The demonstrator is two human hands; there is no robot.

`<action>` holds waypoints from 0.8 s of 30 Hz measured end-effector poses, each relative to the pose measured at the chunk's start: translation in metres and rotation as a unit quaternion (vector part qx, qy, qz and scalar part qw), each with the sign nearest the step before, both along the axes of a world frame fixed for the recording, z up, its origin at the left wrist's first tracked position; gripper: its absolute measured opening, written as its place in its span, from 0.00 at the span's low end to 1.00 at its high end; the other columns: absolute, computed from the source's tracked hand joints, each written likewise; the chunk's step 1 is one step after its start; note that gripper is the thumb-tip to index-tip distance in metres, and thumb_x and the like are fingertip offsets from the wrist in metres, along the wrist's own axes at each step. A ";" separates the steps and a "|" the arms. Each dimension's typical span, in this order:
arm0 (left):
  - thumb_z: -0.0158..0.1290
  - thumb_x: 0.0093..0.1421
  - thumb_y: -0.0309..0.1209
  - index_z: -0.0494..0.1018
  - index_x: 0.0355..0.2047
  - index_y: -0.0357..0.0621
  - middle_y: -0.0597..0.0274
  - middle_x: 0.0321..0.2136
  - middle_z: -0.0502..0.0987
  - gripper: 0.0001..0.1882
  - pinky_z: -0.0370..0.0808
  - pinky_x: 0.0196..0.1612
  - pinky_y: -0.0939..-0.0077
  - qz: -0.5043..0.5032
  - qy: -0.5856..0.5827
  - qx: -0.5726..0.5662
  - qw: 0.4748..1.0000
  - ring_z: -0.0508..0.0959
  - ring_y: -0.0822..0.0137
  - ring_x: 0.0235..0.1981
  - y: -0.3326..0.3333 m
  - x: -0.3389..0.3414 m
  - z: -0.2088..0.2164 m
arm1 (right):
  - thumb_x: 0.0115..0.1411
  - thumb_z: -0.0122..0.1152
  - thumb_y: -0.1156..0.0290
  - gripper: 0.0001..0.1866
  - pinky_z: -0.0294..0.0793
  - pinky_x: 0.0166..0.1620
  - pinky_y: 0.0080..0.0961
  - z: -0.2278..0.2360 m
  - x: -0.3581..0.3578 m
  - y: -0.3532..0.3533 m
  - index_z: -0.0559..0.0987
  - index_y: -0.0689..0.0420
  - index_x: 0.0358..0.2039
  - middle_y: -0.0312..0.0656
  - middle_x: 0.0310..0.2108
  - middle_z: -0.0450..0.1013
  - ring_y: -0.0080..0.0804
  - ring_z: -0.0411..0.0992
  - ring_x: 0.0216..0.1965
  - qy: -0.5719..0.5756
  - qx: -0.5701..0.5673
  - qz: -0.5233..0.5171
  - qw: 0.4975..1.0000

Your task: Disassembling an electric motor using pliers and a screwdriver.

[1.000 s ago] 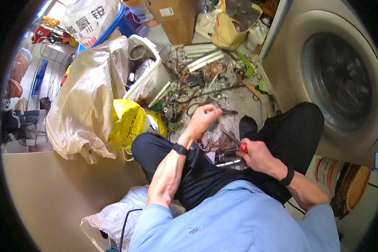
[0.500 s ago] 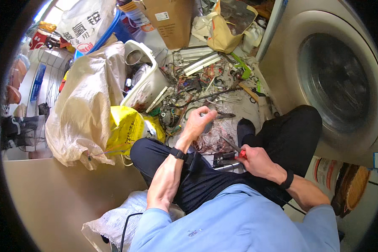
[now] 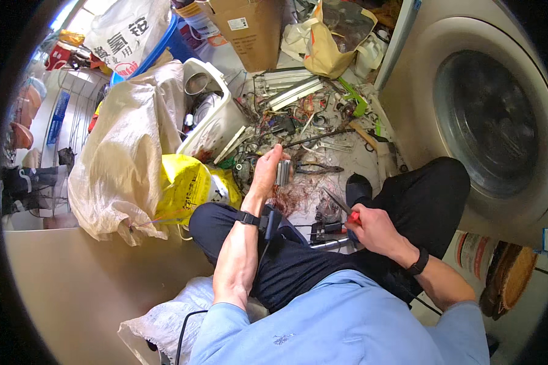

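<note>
My left hand is closed around a small silver-grey block with ribbed, parallel faces, turned so that its ridges face right. Lower and to the right, my right hand grips a tool with a red handle. Its long dark blade points up and to the left, apart from the block. Below the left hand lies a tangle of fine reddish-brown wire. Pliers rest on the floor just right of the block. Between my legs are a black clamp-like piece and a silver rod.
Scrap wires and metal strips litter the floor ahead. On the left stand a white bin, a beige sack and a yellow bag. A front-loading washing machine is close on the right; a cardboard box stands behind.
My left hand has turned and shifted slightly left, bringing the ribbed block into sight. Pliers it partly covered now show fully. The right hand's tool has moved slightly.
</note>
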State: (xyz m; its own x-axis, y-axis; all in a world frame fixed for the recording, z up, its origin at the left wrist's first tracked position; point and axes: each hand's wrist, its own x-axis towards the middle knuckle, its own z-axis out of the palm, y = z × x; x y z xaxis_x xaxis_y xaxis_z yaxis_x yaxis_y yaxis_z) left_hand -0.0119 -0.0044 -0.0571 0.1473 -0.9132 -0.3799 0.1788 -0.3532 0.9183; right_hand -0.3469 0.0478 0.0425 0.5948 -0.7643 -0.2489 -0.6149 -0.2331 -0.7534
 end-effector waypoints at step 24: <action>0.50 0.69 0.65 0.76 0.43 0.51 0.57 0.30 0.80 0.29 0.76 0.26 0.66 0.101 0.391 0.027 0.914 0.81 0.57 0.29 0.014 -0.019 0.052 | 0.62 0.62 0.77 0.08 0.77 0.39 0.51 0.060 0.011 -0.041 0.75 0.61 0.41 0.58 0.30 0.78 0.61 0.78 0.36 0.153 -0.128 0.027 0.979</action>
